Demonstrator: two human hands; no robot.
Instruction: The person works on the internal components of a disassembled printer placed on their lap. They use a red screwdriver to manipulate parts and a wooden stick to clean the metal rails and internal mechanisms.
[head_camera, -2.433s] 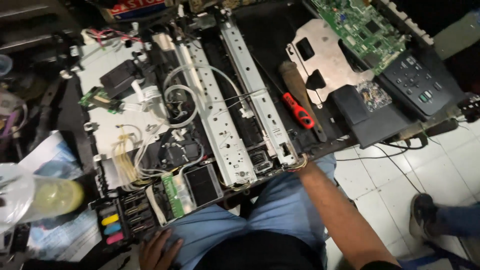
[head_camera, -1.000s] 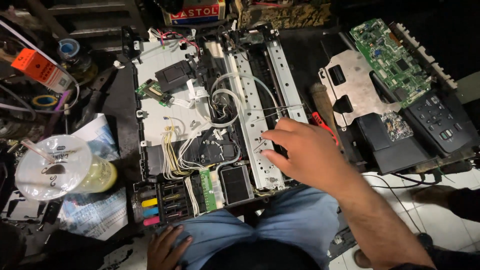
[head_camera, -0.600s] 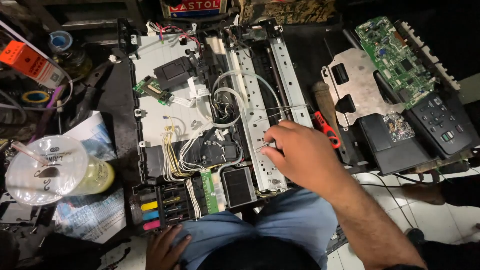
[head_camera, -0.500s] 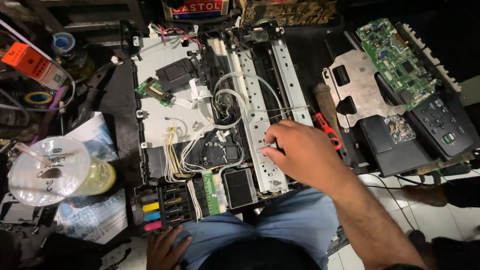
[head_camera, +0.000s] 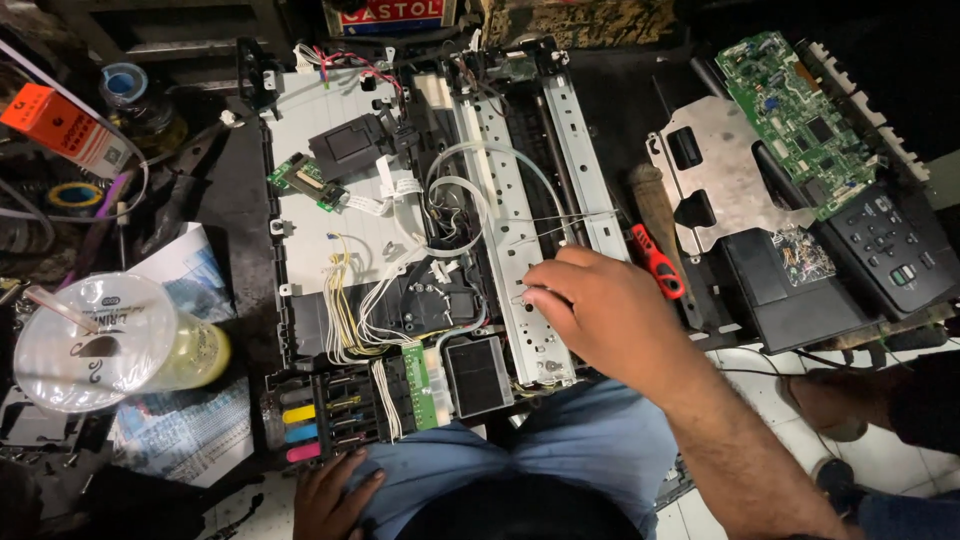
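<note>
Currently: opened printer chassis (head_camera: 330, 160), centre frame, across the lap. Right hand (head_camera: 600, 315) pinches a small part on the perforated metal rail (head_camera: 515, 250); left hand (head_camera: 330, 495), lower centre, rests loose-fingered on the knee, gripping nothing. Step judged: fine fitting at rail; next calls for steady fingertips.

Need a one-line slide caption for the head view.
Right hand fingers a metal rail of an opened printer; left hand rests near ink tanks.
</note>
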